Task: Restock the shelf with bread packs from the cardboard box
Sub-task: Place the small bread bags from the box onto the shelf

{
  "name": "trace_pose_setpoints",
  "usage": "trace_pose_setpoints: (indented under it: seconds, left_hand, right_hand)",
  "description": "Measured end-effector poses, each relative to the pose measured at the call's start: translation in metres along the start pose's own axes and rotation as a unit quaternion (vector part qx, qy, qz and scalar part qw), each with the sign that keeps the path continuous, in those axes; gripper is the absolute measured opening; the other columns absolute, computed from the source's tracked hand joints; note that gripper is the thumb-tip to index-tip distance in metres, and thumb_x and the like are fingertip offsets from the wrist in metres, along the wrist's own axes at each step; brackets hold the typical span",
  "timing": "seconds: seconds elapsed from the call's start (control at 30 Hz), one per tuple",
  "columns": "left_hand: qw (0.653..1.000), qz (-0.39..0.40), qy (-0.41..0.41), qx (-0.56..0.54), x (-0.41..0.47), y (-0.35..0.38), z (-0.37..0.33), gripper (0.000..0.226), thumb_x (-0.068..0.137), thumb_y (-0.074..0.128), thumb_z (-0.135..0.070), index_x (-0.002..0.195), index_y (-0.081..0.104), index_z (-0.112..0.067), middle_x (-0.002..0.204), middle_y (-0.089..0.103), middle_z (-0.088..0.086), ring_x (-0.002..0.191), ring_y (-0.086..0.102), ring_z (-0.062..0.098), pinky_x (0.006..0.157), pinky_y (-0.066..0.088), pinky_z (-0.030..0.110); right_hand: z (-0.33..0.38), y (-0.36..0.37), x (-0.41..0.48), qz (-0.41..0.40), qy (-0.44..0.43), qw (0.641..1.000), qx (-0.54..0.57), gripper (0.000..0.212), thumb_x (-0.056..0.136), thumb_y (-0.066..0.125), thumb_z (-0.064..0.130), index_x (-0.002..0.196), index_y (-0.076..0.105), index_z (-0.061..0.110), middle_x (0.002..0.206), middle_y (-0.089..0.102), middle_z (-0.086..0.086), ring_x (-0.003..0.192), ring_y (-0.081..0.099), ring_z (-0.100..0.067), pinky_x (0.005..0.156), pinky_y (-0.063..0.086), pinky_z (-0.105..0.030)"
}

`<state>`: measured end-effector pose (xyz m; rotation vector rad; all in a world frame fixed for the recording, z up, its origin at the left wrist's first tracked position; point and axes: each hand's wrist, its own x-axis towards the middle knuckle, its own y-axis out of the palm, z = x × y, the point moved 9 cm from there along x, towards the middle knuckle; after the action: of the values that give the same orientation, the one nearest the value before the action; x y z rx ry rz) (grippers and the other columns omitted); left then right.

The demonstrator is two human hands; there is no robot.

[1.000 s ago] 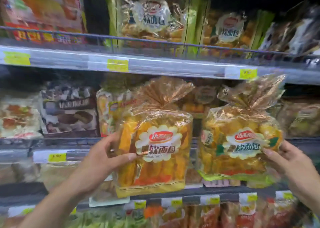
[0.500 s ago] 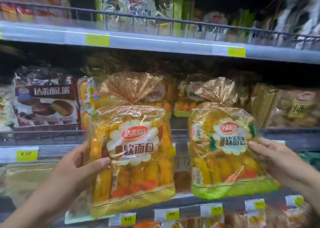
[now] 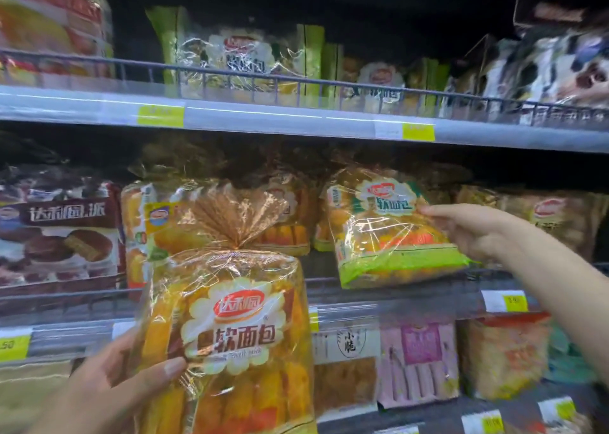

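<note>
Head view: L grip (image 3: 108,387) holds orange bread pack (image 3: 237,328), R grip (image 3: 474,232) holds green-base pack (image 3: 389,232) at mid shelf (image 3: 428,301)

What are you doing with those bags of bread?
A person is stocking a shop shelf with bread. The right hand holds a green-edged bread pack up at the middle shelf, among other packs there. The left hand grips an orange bread pack lower down, in front of the shelves, not yet placed.
</note>
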<state>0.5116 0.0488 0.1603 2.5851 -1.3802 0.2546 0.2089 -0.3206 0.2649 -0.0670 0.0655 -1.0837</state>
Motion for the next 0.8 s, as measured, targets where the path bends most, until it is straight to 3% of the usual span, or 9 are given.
trace_pose_setpoints:
  seconds: [0.07, 0.17, 0.23, 0.33, 0.4, 0.47, 0.6, 0.67, 0.8]
  left_hand:
    - [1.0, -0.009, 0.004, 0.006, 0.001, -0.001, -0.001, 0.093, -0.002, 0.094, -0.061, 0.088, 0.08, -0.043, 0.098, 0.08, 0.0, 0.083, 0.078, 0.014, 0.078, 0.052, 0.04]
    - [1.0, -0.012, 0.001, -0.013, 0.0, -0.002, 0.002, 0.092, 0.005, 0.098, -0.058, 0.094, 0.08, -0.041, 0.106, 0.079, 0.003, 0.095, 0.077, 0.024, 0.096, 0.05, 0.053]
    - [1.0, -0.009, -0.002, -0.022, -0.001, 0.0, 0.003, 0.091, 0.005, 0.098, -0.056, 0.093, 0.081, -0.04, 0.105, 0.079, 0.004, 0.094, 0.077, 0.025, 0.096, 0.05, 0.053]
    - [1.0, -0.002, -0.008, -0.026, -0.002, 0.006, 0.001, 0.09, 0.001, 0.098, -0.054, 0.088, 0.082, -0.039, 0.102, 0.08, 0.004, 0.088, 0.078, 0.021, 0.083, 0.051, 0.043]
    - [1.0, -0.009, -0.002, -0.016, -0.003, 0.008, -0.002, 0.08, 0.008, 0.101, -0.052, 0.085, 0.082, -0.039, 0.1, 0.08, 0.004, 0.085, 0.078, 0.018, 0.079, 0.05, 0.039]
    - [0.999, -0.031, 0.0, -0.025, -0.004, 0.005, -0.002, 0.057, 0.028, 0.102, -0.038, 0.08, 0.082, -0.041, 0.099, 0.08, 0.005, 0.082, 0.078, 0.017, 0.079, 0.05, 0.039]
    - [0.999, -0.036, -0.016, -0.014, -0.001, 0.003, 0.006, 0.088, 0.007, 0.099, -0.056, 0.092, 0.08, -0.04, 0.102, 0.08, 0.003, 0.091, 0.077, 0.022, 0.088, 0.052, 0.047]
    - [0.999, -0.032, -0.02, -0.029, 0.001, 0.003, 0.008, 0.093, 0.007, 0.099, -0.055, 0.096, 0.08, -0.037, 0.106, 0.079, 0.005, 0.099, 0.076, 0.028, 0.095, 0.05, 0.051]
    - [0.999, -0.019, -0.019, -0.031, 0.004, 0.004, 0.011, 0.094, 0.012, 0.101, -0.053, 0.102, 0.079, -0.037, 0.11, 0.078, 0.006, 0.101, 0.075, 0.028, 0.098, 0.049, 0.053]
  right_hand:
    - [0.007, 0.003, 0.011, -0.012, 0.004, 1.0, 0.01, 0.016, 0.078, 0.08, 0.032, 0.085, 0.072, 0.019, 0.08, 0.072, 0.005, 0.079, 0.061, -0.01, 0.083, 0.043, -0.022]
    - [0.004, -0.007, 0.039, -0.031, 0.002, 0.999, 0.008, 0.068, 0.025, 0.101, 0.042, 0.083, 0.072, 0.022, 0.083, 0.07, 0.005, 0.091, 0.053, -0.016, 0.095, 0.034, -0.032]
    - [0.001, 0.003, 0.051, -0.01, 0.006, 1.0, -0.001, 0.046, 0.053, 0.093, 0.046, 0.083, 0.068, 0.022, 0.077, 0.073, 0.009, 0.107, 0.051, -0.017, 0.101, 0.029, -0.033]
    - [-0.004, 0.001, 0.062, -0.075, 0.01, 0.997, -0.008, 0.02, 0.09, 0.069, 0.038, 0.098, 0.067, 0.02, 0.119, 0.07, 0.005, 0.133, 0.048, -0.019, 0.107, 0.03, -0.034]
    - [-0.008, 0.005, 0.069, -0.085, 0.004, 0.996, -0.01, 0.038, 0.088, 0.072, 0.037, 0.12, 0.067, 0.018, 0.133, 0.064, 0.002, 0.125, 0.054, -0.018, 0.092, 0.038, -0.033]
    - [-0.014, 0.004, 0.08, -0.09, -0.01, 0.996, 0.008, 0.048, 0.082, 0.076, 0.035, 0.126, 0.064, 0.02, 0.126, 0.067, 0.002, 0.104, 0.061, -0.014, 0.073, 0.041, -0.035]
    - [-0.025, 0.003, 0.09, -0.111, -0.041, 0.993, 0.03, 0.065, 0.079, 0.081, 0.03, 0.137, 0.054, 0.019, 0.123, 0.069, -0.005, 0.109, 0.065, -0.023, 0.099, 0.05, -0.049]
    - [-0.033, -0.009, 0.108, -0.13, -0.061, 0.989, 0.026, 0.067, 0.083, 0.08, 0.028, 0.142, 0.049, 0.017, 0.127, 0.067, -0.011, 0.113, 0.066, -0.029, 0.102, 0.05, -0.054]
    - [-0.031, -0.007, 0.103, -0.164, -0.056, 0.985, -0.011, 0.068, 0.084, 0.079, 0.032, 0.142, 0.05, 0.01, 0.138, 0.061, -0.014, 0.121, 0.061, -0.031, 0.108, 0.045, -0.046]
